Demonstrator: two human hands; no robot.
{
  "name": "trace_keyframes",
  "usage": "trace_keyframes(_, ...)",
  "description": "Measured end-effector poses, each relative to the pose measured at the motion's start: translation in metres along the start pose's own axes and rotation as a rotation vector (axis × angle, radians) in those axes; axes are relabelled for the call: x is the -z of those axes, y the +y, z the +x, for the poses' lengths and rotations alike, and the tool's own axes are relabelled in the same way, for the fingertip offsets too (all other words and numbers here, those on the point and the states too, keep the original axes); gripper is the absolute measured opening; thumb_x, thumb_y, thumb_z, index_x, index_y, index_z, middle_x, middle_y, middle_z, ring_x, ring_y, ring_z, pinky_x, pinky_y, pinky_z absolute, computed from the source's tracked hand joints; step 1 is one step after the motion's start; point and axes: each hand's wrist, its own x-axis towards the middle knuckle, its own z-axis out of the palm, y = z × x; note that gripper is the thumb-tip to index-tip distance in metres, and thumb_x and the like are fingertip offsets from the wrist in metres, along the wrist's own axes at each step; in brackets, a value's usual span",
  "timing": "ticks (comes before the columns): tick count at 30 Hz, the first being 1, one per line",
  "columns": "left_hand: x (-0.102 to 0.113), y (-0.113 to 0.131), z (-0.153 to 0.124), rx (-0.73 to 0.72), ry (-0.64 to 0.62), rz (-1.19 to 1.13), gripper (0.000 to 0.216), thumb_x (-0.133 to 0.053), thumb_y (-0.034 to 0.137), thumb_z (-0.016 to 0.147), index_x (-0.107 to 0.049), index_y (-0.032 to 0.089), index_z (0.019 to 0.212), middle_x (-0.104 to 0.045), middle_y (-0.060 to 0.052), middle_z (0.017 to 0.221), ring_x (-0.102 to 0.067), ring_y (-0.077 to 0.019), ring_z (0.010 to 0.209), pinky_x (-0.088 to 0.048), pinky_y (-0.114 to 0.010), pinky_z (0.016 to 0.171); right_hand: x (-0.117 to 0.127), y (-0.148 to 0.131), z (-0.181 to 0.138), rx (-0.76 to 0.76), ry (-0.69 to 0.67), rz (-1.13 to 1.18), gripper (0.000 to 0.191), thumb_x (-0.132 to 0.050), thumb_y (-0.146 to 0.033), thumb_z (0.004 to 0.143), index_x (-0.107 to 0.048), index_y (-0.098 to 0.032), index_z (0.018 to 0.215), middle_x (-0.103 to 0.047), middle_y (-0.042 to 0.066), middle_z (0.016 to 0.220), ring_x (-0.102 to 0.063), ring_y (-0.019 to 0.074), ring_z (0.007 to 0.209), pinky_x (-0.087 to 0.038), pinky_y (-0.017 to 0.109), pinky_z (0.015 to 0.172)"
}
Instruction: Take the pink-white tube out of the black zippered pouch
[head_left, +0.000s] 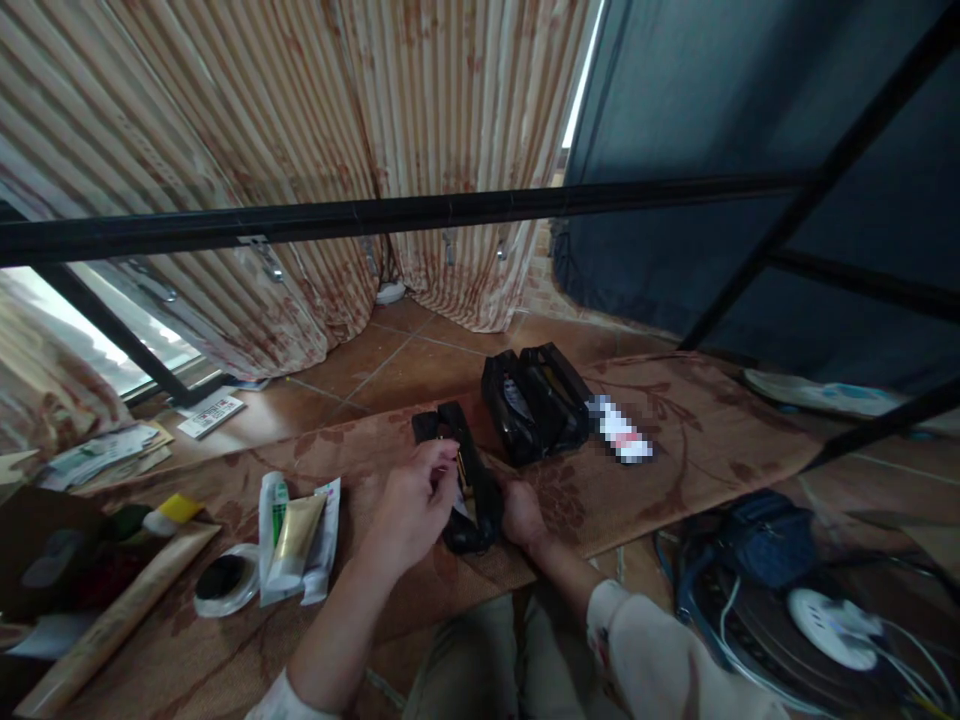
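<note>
A small black pouch [471,480] lies on the brown patterned cloth [675,420] in front of me. My left hand [411,505] is closed, its fingers pinching the pouch's top edge near a yellow strip inside. My right hand [521,513] grips the pouch's right side from below. Just behind it stands a larger black bag [534,400], open at the top, with a blurred white item [621,430] beside it.
To the left lie several tubes [296,540], a round black-and-white container [225,578] and a long tan tube [112,620]. A blue bag [765,545] and a white power strip [832,625] with cables sit at right. A black metal bar [375,215] crosses overhead.
</note>
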Motion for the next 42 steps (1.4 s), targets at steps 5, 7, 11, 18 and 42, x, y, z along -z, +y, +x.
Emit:
trace_keyframes(5,-0.020,-0.003,0.033,0.266,-0.279,0.595,0.022,-0.044,0.015,0.084,-0.061,0.010,0.097,-0.068,-0.020,0.100,-0.065,-0.0294,0.099,-0.047,-0.038,0.084,-0.001,0.000,0.002,-0.043,-0.037,-0.045,0.022,-0.049,-0.019,0.086,-0.068,-0.021,0.096,-0.071,0.005,0.086,-0.065,0.0167,0.081,-0.043,0.023,0.071)
trace_keyframes(7,-0.027,-0.011,0.044,0.321,-0.315,0.631,0.021,-0.048,0.014,0.081,-0.063,0.009,0.094,-0.067,-0.023,0.100,-0.065,-0.0317,0.099,-0.048,-0.038,0.082,-0.001,0.001,0.003,-0.066,-0.038,-0.078,0.021,-0.048,-0.019,0.087,-0.068,-0.021,0.093,-0.071,0.006,0.086,-0.065,0.0168,0.080,-0.042,0.024,0.070)
trace_keyframes(11,-0.037,-0.023,0.061,0.397,-0.329,0.622,0.028,-0.048,0.023,0.084,-0.059,0.010,0.106,-0.068,-0.024,0.102,-0.066,-0.0325,0.097,-0.047,-0.036,0.079,-0.001,0.001,0.003,-0.064,-0.037,-0.078,0.020,-0.049,-0.019,0.087,-0.068,-0.021,0.090,-0.071,0.006,0.084,-0.065,0.0164,0.078,-0.041,0.023,0.067)
trace_keyframes(18,-0.041,-0.036,0.063,0.422,-0.318,0.552,0.053,-0.052,0.032,0.082,-0.040,0.012,0.130,-0.067,-0.022,0.109,-0.065,-0.0304,0.102,-0.044,-0.034,0.081,-0.002,0.002,0.002,-0.060,-0.008,-0.020,0.018,-0.052,-0.021,0.085,-0.069,-0.021,0.092,-0.072,0.006,0.084,-0.065,0.0170,0.078,-0.041,0.023,0.066)
trace_keyframes(42,-0.025,-0.030,0.025,0.293,0.174,-0.222,0.045,-0.058,0.010,0.058,-0.054,0.018,0.102,-0.065,-0.001,0.085,-0.061,-0.0178,0.076,-0.047,-0.029,0.071,-0.006,0.005,0.003,-0.061,-0.024,-0.077,0.018,-0.049,-0.019,0.086,-0.066,-0.021,0.087,-0.070,0.004,0.081,-0.062,0.0147,0.073,-0.039,0.023,0.065)
